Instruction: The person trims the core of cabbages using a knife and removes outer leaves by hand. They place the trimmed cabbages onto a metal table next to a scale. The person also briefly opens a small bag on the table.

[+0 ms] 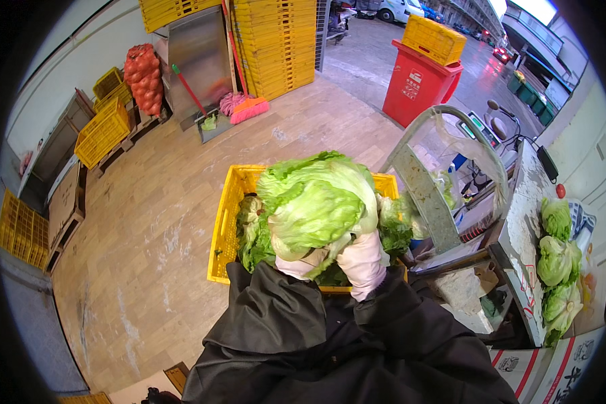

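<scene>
A large head of lettuce (316, 202) with loose pale green leaves is held up before me, over a yellow plastic crate (223, 232). My right hand (362, 264), in a whitish glove, grips it from below on the right. Under its near left side is my left hand (296, 266), gloved too and mostly covered by the leaves; its fingers are hidden, but the lettuce rests against it. Darker green leaves and lettuce (254, 232) lie inside the crate, showing left and right of the held head.
To the right stands a worktable (525, 202) with several lettuces (555, 262) on it, beside a metal-framed chair (424, 195). A red bin (417, 87) carries a yellow crate (434, 39). Far back are stacked yellow crates (276, 50), a broom (249, 110) and a red mesh sack (143, 77).
</scene>
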